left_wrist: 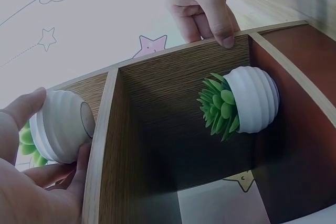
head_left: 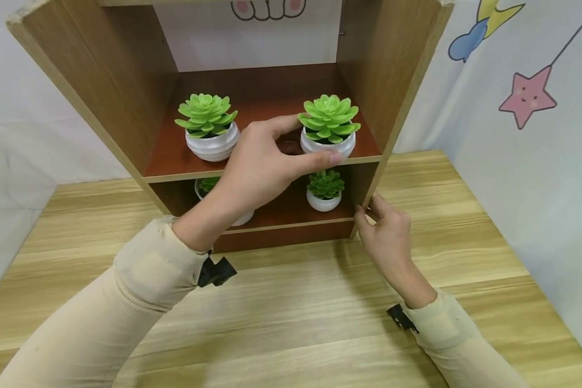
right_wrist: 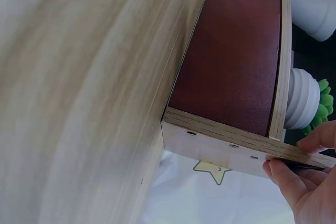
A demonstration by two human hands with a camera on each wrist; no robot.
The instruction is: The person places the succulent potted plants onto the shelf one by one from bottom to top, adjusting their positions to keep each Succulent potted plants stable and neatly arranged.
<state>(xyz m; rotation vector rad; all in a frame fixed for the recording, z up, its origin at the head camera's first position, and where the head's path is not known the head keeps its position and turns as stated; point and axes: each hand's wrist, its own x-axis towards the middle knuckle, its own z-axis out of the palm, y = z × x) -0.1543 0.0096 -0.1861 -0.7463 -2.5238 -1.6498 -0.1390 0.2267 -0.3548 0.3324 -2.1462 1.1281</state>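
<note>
A wooden shelf unit [head_left: 252, 83] with reddish-brown boards stands on the table. My left hand [head_left: 257, 167] grips a potted artificial succulent [head_left: 327, 143] by its white ribbed pot, at the front right of the upper board; in the left wrist view, thumb and fingers lie on either side of that pot [left_wrist: 63, 127]. The right hand [head_left: 388, 237] pinches the front edge of the right side panel [right_wrist: 241, 148], low down. Another potted succulent [head_left: 213, 141] sits on the upper board's left. Below are a right succulent [head_left: 324, 200] and a left one [head_left: 207, 184], partly hidden by my left arm.
The shelf stands on a light wood-grain table [head_left: 281, 318]. Pale curtains with printed cartoon shapes, such as a pink star [head_left: 528, 98], hang behind and beside it. Black wrist cameras [head_left: 216, 271] are worn at both cuffs.
</note>
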